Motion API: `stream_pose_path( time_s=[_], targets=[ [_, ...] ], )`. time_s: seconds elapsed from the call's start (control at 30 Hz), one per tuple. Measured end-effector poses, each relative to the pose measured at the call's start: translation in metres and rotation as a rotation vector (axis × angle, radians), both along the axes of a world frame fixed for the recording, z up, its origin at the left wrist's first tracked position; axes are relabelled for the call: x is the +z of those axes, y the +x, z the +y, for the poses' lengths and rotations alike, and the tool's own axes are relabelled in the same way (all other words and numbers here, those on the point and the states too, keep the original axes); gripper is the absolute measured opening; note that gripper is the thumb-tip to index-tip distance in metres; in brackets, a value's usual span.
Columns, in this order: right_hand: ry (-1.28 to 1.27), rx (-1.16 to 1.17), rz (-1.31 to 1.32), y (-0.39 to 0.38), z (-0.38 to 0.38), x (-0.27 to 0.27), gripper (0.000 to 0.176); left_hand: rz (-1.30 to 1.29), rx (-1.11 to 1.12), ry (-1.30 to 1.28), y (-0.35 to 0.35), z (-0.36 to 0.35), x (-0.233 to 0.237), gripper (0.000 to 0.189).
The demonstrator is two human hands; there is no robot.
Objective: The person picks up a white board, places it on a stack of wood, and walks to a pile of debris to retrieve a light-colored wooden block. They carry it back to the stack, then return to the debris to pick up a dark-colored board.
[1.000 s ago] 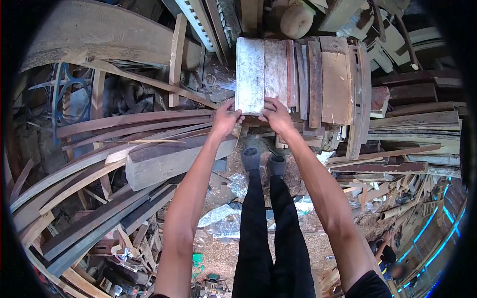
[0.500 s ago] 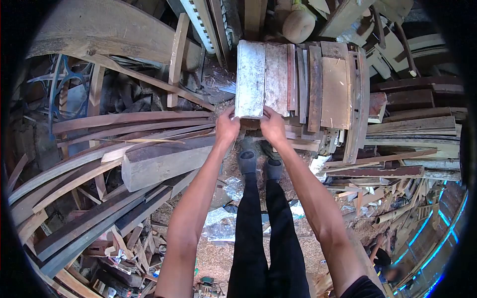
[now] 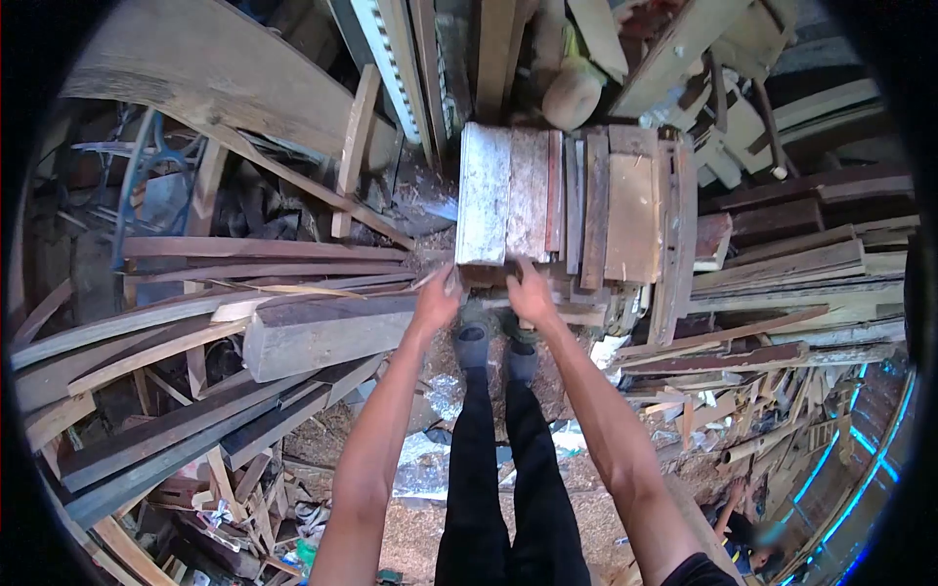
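Observation:
A white-painted board point(image 3: 483, 195) with worn, scuffed paint lies at the left end of a stack of boards, its near end toward me. My left hand point(image 3: 437, 297) is just below and left of its near corner, fingers loosely curved and apart. On the other side, my right hand point(image 3: 531, 295) has its fingertips beside the near right corner, thumb and fingers parted. Neither hand visibly grips the board, though the undersides of the fingers are hidden. Next to it lies a second board with patchy pale paint point(image 3: 528, 190).
More boards, including a tan one point(image 3: 632, 220), continue the stack rightward. A thick squared beam point(image 3: 327, 337) and long planks lie left; timber piles point(image 3: 782, 273) stand right. My feet point(image 3: 473, 347) are on scrap-strewn ground. Another person point(image 3: 743, 532) is at lower right.
Both hands have drawn back slightly from the white board's near end, where their fingers were on its corners. The whole view has shifted, with the stack lower in it.

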State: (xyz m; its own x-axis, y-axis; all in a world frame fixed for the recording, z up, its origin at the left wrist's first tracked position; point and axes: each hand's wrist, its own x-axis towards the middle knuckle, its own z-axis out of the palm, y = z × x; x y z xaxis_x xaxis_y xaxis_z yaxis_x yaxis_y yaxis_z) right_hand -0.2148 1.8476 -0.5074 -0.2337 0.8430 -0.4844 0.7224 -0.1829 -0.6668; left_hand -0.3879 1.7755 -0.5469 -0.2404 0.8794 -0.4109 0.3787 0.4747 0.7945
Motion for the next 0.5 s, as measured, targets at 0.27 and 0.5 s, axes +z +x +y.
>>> stream_pose_path(
  time_s=[0.27, 0.5],
  targets=[
    [-0.287, 0.264, -0.267, 0.167, -0.151, 0.113, 0.039, 0.155, -0.307, -0.272, 0.013, -0.249, 0.056, 0.038],
    [-0.921, -0.741, -0.011, 0.335, -0.294, 0.134, 0.025, 0.259, -0.533, -0.799, 0.004, -0.408, 0.205, 0.031]
  ],
)
